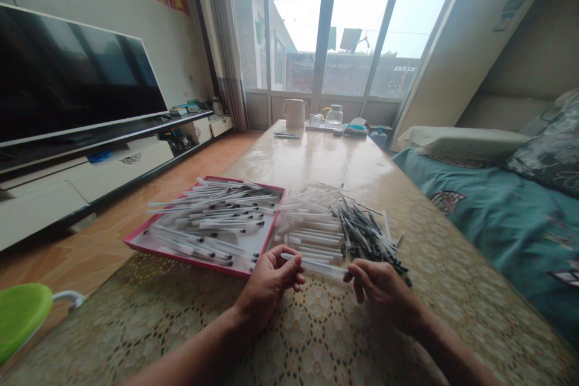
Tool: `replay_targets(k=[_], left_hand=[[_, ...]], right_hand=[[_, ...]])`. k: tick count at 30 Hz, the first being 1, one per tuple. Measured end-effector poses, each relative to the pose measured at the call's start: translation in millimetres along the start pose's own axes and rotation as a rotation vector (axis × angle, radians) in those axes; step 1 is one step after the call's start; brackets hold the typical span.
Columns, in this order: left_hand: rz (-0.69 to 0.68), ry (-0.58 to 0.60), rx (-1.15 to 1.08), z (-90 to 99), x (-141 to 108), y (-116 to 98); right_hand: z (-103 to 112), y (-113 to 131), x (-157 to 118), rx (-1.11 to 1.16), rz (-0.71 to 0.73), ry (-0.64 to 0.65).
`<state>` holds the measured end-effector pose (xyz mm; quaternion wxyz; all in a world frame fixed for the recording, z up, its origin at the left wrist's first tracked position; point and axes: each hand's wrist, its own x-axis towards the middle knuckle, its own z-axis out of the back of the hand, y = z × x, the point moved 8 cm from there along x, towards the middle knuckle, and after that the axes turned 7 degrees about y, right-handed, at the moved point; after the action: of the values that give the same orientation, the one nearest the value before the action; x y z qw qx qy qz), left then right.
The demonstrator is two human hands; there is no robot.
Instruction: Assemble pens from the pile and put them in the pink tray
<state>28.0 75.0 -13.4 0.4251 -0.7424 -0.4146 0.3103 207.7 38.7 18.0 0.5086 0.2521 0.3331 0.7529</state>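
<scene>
Lengthwise, a glossy beige table with a floral, dotted pattern (316, 338) stretches toward the windows. On it, at left, lies a shallow pink-rimmed tray (190, 261) filled with whitish, black-tipped pens (217, 223). Beside it come loose translucent white tubes (314, 235), then a heap of thin dark sticks (366, 229). Nearer, between left hand (271, 280) and right hand (382, 289), is one slim translucent pen barrel (321, 267), each grip pinching an end above the table.
</scene>
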Motion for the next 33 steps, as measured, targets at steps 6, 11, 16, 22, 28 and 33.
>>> replay_targets(k=[6,11,16,22,28,33], left_hand=[[-0.004,-0.008,-0.003,0.4,0.8,-0.3],[-0.002,-0.005,-0.011,0.2,0.4,0.5],[-0.002,-0.009,-0.008,-1.0,0.2,-0.8],[0.001,-0.025,-0.019,-0.6,-0.9,-1.9],[-0.006,-0.051,-0.051,2.0,0.0,-1.4],[-0.010,-0.048,-0.053,1.9,0.0,-1.5]], right_hand=[[-0.3,-2.7,0.9,0.025,-0.033,0.000],[-1.8,-2.6,1.6,0.009,-0.016,0.009],[-3.2,-4.7,3.1,0.046,-0.030,0.013],[1.9,-6.6,1.1,-0.003,-0.009,-0.011],[25.2,-26.8,-1.8,-0.058,-0.116,-0.206],[13.8,-14.9,1.3,0.003,-0.043,-0.137]])
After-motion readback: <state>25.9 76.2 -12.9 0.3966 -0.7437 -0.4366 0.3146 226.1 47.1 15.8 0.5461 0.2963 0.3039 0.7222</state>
